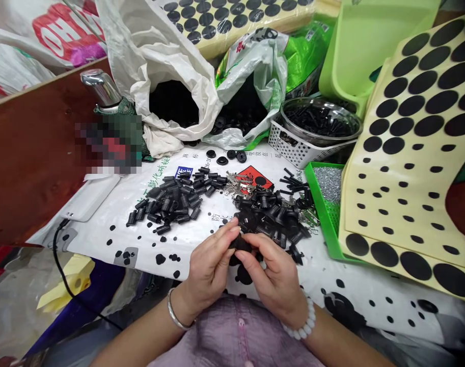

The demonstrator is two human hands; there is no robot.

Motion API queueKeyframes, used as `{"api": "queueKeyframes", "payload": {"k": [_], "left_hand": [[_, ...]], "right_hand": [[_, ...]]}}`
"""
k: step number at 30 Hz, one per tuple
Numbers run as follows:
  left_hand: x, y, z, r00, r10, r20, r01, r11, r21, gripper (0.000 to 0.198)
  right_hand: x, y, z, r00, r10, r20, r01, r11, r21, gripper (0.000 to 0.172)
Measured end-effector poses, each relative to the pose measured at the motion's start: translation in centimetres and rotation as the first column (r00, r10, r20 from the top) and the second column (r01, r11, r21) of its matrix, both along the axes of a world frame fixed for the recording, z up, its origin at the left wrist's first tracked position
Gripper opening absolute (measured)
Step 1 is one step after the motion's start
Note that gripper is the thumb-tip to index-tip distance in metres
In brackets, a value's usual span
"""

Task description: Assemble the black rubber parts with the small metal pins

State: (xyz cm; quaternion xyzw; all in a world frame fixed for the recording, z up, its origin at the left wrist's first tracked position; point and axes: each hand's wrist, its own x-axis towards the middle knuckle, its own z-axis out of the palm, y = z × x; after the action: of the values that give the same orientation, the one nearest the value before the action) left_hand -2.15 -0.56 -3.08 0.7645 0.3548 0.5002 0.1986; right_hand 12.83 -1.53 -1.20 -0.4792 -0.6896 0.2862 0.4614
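Observation:
Both hands meet low over the middle of the table, pinching one small black plastic part (241, 244) between them. My left hand (211, 262) closes its thumb and fingers on the part's left side. From the other side, my right hand (273, 272) grips it between thumb and forefinger. The fingers hide much of its shape. Just beyond lies a heap of black plastic fittings (268, 211), partly behind the fingertips. To its left is a pile of short black tubes (174, 199). Small metal strips (236, 184) lie between the two piles.
Behind stand a white sack (179, 61) and a plastic bag (251, 76) of black parts. A metal bowl (320, 120) sits on a white basket (293, 148). Right are a green tray (326, 219) and sheets of black round stickers (400, 153); left, a white power bank (90, 199) with a cable.

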Motion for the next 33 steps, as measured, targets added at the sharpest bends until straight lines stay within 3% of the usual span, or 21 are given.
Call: {"api": "queueKeyframes", "payload": {"k": [2, 5, 7, 9, 12, 15, 17, 20, 22, 26, 30, 33], "left_hand": [[0.1, -0.3, -0.6, 0.996, 0.042, 0.079, -0.039, 0.998, -0.041, 0.046], [0.1, -0.5, -1.4, 0.984, 0.070, 0.166, -0.053, 0.993, -0.105, 0.043], [0.1, -0.5, -1.8, 0.971, 0.082, 0.223, -0.043, 0.983, -0.176, 0.040], [0.1, -0.4, -2.1, 0.953, 0.098, 0.288, -0.026, 0.970, -0.243, 0.038], [0.2, -0.3, -2.3, 0.924, 0.126, 0.362, -0.012, 0.953, -0.303, 0.036], [0.4, -0.2, -2.3, 0.918, 0.129, 0.376, -0.004, 0.949, -0.315, 0.035], [0.5, -0.1, -2.2, 0.913, 0.139, 0.383, -0.009, 0.947, -0.322, 0.035], [0.5, -0.2, -2.1, 0.900, 0.163, 0.404, -0.012, 0.936, -0.351, 0.033], [0.3, -0.2, -2.0, 0.894, 0.164, 0.416, -0.006, 0.934, -0.357, 0.033], [0.1, -0.2, -1.9, 0.894, 0.183, 0.410, -0.031, 0.936, -0.350, 0.034], [-0.1, -0.1, -2.0, 0.891, 0.234, 0.389, -0.087, 0.929, -0.359, 0.034], [-0.3, -0.2, -2.1, 0.879, 0.262, 0.398, -0.108, 0.923, -0.370, 0.035]], "right_hand": [[-0.4, 0.2, 0.3, 0.992, 0.040, -0.120, -0.059, 0.986, -0.157, 0.016], [-0.8, 0.5, 0.8, 0.939, 0.081, -0.333, -0.217, 0.893, -0.393, 0.019], [-0.9, 0.7, 1.0, 0.920, 0.091, -0.382, -0.271, 0.851, -0.449, 0.021], [-0.8, 0.7, 1.1, 0.933, 0.129, -0.335, -0.277, 0.852, -0.444, 0.021], [-0.6, 0.6, 1.1, 0.977, 0.185, -0.105, -0.210, 0.920, -0.331, 0.020], [-0.8, 0.6, 0.9, 0.967, 0.087, 0.240, -0.085, 0.996, -0.018, 0.021], [-1.1, 0.7, 0.7, 0.914, -0.032, 0.405, -0.044, 0.983, 0.177, 0.024], [-1.5, 1.1, 0.7, 0.873, -0.073, 0.482, -0.056, 0.967, 0.247, 0.026], [-1.6, 1.3, 1.0, 0.892, -0.007, 0.452, -0.077, 0.983, 0.166, 0.025], [-2.0, 1.6, 1.5, 0.962, 0.133, 0.238, -0.102, 0.985, -0.139, 0.022], [-3.1, 1.7, 1.5, 0.991, 0.092, -0.095, -0.120, 0.933, -0.339, 0.022], [-3.8, 1.7, 1.6, 0.953, 0.032, -0.301, -0.185, 0.849, -0.495, 0.022]]}}
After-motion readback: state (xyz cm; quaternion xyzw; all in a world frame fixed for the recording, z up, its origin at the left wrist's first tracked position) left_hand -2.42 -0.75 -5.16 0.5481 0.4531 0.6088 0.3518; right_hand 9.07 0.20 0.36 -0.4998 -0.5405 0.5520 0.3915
